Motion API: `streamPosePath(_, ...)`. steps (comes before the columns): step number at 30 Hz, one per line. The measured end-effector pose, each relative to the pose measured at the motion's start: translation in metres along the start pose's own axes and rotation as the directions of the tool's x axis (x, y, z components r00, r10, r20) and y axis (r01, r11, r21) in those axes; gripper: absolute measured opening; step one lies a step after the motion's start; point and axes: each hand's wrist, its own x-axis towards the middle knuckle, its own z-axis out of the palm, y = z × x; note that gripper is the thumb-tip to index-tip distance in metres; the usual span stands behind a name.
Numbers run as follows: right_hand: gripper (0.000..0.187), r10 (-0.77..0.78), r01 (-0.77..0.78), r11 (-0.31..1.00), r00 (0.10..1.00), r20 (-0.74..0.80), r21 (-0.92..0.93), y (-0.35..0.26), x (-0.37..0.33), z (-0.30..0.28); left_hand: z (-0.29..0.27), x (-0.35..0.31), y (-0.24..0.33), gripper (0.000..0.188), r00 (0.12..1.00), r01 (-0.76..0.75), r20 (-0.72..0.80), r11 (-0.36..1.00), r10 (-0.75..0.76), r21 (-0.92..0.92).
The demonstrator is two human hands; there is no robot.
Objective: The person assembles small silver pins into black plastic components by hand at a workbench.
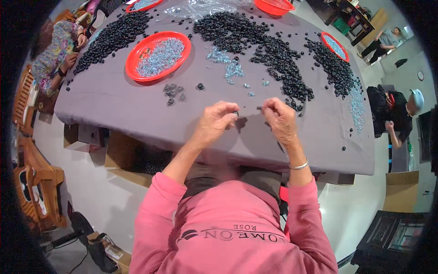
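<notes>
Pinching a black ring (236, 113) — left hand (215, 121), right hand (279, 119) fingers closed on something tiny, grey table (114, 102)

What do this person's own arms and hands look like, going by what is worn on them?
Both arms wear pink long sleeves, pushed up so the forearms are bare. The left hand is bare, with no glove, and no ring shows. The right hand is also ungloved, and a thin silver bangle circles its wrist. No watch shows.
</notes>
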Motion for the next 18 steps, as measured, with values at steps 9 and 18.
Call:
streamPosePath(9, 0.003, -0.177, 0.095, 0.848, 0.978, -0.11, -0.521, 0.045, 0.005, -0.013, -0.002, 0.002, -0.005, 0.017, 0.994, 0.074, -0.068, 0.989, -0.083, -0.125)
streamPosePath(18, 0.005, -0.124, 0.035, 0.944, 0.959, -0.256, -0.327, 0.023, 0.02, -0.002, -0.001, 0.003, -0.008, 0.016, 0.975, -0.024, -0.216, 0.951, -0.046, -0.308)
